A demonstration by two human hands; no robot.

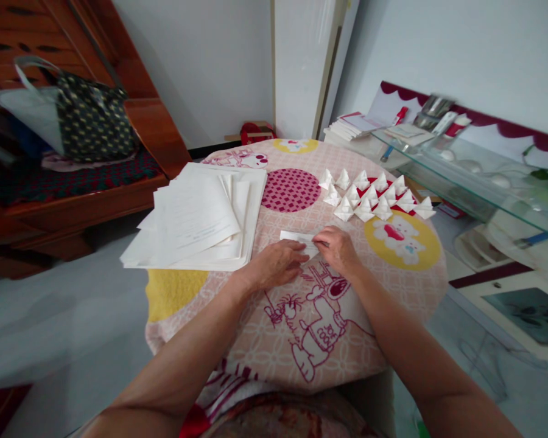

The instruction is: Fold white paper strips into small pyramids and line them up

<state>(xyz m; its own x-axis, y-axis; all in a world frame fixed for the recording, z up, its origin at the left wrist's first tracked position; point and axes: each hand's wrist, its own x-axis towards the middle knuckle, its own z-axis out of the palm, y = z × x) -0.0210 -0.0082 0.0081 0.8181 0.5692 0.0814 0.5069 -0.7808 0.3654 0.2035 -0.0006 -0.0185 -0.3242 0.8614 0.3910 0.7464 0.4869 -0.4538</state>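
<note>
A small strip of white paper (295, 237) lies on the pink cartoon-print cloth (319, 328) covering the round table. My left hand (276, 263) rests on the strip's near end, fingers curled down onto it. My right hand (338, 246) pinches the strip's right end between thumb and fingers. Just beyond my hands, several small folded white paper triangles (374, 198) sit in rows on the cloth.
A stack of white paper sheets (201, 216) lies on the table's left. A dotted bag (91, 118) sits on a wooden bench at left. A glass shelf (475, 173) with books and pens stands right.
</note>
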